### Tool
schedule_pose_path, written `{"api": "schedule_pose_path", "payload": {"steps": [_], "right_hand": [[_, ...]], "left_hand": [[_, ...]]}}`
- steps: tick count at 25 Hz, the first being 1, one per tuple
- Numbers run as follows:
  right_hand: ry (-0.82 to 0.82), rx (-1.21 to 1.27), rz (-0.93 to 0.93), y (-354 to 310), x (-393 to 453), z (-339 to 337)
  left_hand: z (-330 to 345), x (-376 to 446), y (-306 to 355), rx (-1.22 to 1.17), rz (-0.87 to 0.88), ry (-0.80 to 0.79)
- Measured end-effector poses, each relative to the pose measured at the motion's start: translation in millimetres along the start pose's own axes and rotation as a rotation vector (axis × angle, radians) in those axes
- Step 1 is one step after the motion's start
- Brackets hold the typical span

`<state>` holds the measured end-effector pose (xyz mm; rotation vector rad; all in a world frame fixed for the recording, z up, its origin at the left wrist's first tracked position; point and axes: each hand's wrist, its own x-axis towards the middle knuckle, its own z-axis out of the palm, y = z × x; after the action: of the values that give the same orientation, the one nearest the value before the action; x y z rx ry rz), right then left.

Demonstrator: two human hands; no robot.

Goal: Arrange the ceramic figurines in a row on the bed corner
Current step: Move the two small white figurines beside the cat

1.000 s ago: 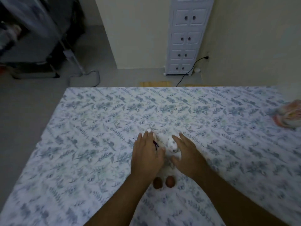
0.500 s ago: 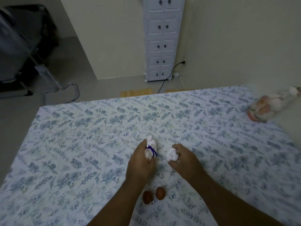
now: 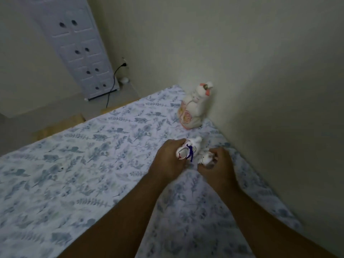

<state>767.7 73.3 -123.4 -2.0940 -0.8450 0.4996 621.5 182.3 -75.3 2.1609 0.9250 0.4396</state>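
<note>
Bedsheet, white with a blue-grey leaf print, covered the largest part of my view, running from the lower left up to the far corner where the bed met the plain wall on the right. Beyond the bed's far edge I saw bare floor and a strip of wooden bed frame. A tall white drawer cabinet stood against the far wall, with a black cable dropping from a wall socket beside it to the floor.

In the bed corner, just beside the wall, a large ceramic figurine stood upright on the sheet, cream with pink and orange markings. Nothing lay between it and my hands; open sheet separated them.

My left hand was closed around a small white figurine with a purple cord. The figurine was tilted, its narrow end pointing toward the corner, and its lower part was hidden in my fingers. My right hand was closed around a second small white figurine, of which only the top showed; the rest was covered by my fingers. The two small pieces sat just beside each other, near the wall. I could not tell whether either one touched the sheet.
</note>
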Motion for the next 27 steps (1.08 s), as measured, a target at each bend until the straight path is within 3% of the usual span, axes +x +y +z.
{"api": "schedule_pose_path", "payload": {"steps": [4, 8, 22, 27], "right_hand": [[0.064, 0.008, -0.010, 35.9, 31.8, -19.6], [0.064, 0.050, -0.089, 50.6, 40.7, -23.9], [0.096, 0.011, -0.014, 62.8, 10.0, -23.1], [0.168, -0.126, -0.096, 34.2, -16.3, -31.2]], "left_hand": [[45.0, 62.5, 19.8, -0.075, 0.058, -0.020], [68.8, 79.9, 19.0, -0.155, -0.042, 0.015], [69.3, 48.3, 11.4, -0.126, 0.011, 0.052], [38.0, 1.3, 26.0, -0.223, -0.083, 0.106]]}}
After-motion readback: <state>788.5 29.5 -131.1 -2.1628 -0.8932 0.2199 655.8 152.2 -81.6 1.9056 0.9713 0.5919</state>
